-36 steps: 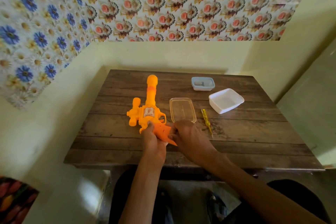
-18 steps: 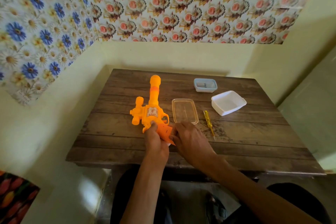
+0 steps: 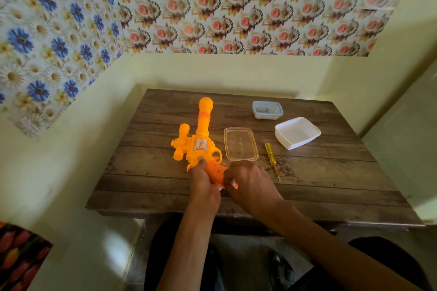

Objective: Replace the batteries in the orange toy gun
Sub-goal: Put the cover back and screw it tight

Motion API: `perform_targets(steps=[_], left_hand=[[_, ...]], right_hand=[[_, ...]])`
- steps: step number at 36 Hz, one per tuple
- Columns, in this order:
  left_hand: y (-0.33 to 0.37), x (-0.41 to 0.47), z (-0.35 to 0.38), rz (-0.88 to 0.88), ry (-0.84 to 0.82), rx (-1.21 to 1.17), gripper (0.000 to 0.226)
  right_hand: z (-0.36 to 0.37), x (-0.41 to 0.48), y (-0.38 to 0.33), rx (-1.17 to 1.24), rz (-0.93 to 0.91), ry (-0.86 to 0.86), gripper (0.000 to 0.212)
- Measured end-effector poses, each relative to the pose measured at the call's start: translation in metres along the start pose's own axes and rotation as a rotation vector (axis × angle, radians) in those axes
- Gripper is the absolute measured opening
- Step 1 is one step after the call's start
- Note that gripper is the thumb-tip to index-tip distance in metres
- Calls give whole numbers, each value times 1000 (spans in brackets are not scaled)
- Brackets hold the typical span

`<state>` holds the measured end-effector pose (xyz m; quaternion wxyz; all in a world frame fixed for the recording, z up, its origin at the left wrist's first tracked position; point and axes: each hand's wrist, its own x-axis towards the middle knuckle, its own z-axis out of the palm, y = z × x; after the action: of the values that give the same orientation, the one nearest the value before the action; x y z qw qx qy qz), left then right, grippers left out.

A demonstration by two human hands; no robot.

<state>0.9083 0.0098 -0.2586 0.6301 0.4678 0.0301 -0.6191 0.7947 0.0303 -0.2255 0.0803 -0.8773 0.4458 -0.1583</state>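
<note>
Orange plastic dominates: orange toy gun [image 3: 201, 146] lies flat on the left half of the wooden table [image 3: 331, 172], barrel pointing at the far edge, a short scope-like tube along its left side, a pale sticker on the body, trigger guard on the right. Its handle [image 3: 216, 171] angles back toward the near edge and lies between both hands. Left grip [image 3: 204, 186], a bare hand: fingers curled round the handle's left side, thumb pressed up on the rear of the body just behind the trigger guard. Right grip [image 3: 253, 184], also bare: fingers bent inward and pinching the butt end of the handle from the right, one pale nail showing against the orange. Cannot tell whether a battery cover is on or off; the hands hide that part. Clear shallow container [image 3: 240, 144] sits just right of the gun, about mid-table, its near edge close to the right knuckles but apart from them. Yellow-handled screwdriver [image 3: 272, 158] lies right of that, handle toward the far edge, metal tip toward the near edge. White tray [image 3: 297, 132] rests toward the far right corner, set askew. Small blue-rimmed box [image 3: 267, 110] stands close to the far edge, contents too small to tell. Both forearms reach in over the near edge
</note>
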Motion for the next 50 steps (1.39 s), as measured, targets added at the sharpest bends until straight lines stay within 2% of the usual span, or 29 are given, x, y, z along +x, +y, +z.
perform_targets(steps=[6,9,11,14,17,19,21,27,32,36,39,44,46,50], left_hand=[[0,-1,-1,13,19,33,46],[2,-3,1,10,30,-15,42],[3,-4,1,-5,26,-51,41],[4,-5,1,-17,36,-67,46],[4,-5,2,0,41,-66,47],[4,-5,3,4,40,-74,47],[3,-4,3,-1,47,-71,47],[2,1,1,-7,48,-53,52],[3,4,-2,-3,46,-49,54],[4,5,-2,-24,58,-67,56],[5,1,-1,-29,58,-61,56],[5,-3,2,-24,56,-55,53],[5,-1,2,-26,58,-51,52],[4,2,0,-12,55,-35,53]], right_hand=[[4,-7,3,-106,-104,22,12],[-3,-8,10,0,-96,-39,14],[-10,-5,18,179,1,-43,14],[-16,4,39,376,263,4,12],[-17,11,62,424,534,115,8],[-13,13,76,373,640,201,5],[-6,15,86,299,693,213,3],[11,29,92,86,765,144,25],[8,33,98,80,806,145,18],[-8,29,95,201,870,140,46],[-29,24,79,517,823,193,64],[-52,15,40,903,536,274,60],[-47,13,30,902,417,322,63],[-36,12,16,686,191,374,68]])
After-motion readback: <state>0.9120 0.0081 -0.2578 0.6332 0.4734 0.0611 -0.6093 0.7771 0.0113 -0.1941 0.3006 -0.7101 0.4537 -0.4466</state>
